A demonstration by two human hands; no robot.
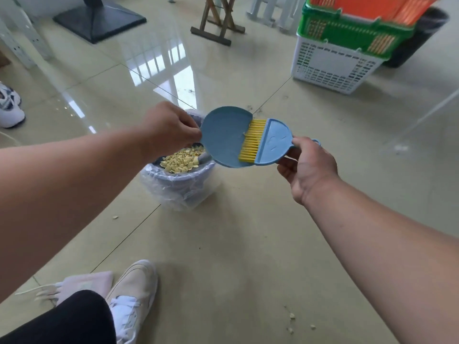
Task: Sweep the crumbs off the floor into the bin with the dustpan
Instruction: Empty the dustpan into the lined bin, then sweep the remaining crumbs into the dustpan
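My left hand [169,129] grips the rim of a round blue dustpan [222,136], held tilted over a small blue bin [178,187] lined with clear plastic. Pale yellow crumbs [182,160] fill the bin. My right hand [306,166] holds a blue hand brush [272,141] by its handle, with its yellow bristles [250,141] resting on the pan's inner face. A few loose crumbs [291,321] lie on the tiled floor at the lower right, and one crumb [115,217] lies left of the bin.
Stacked white, green and orange baskets [335,63] stand at the back right beside a dark bin [417,43]. A wooden stand [218,21] and a black base [99,19] are at the back. My shoe [134,289] is near the bottom; another person's sneaker [10,108] is at left.
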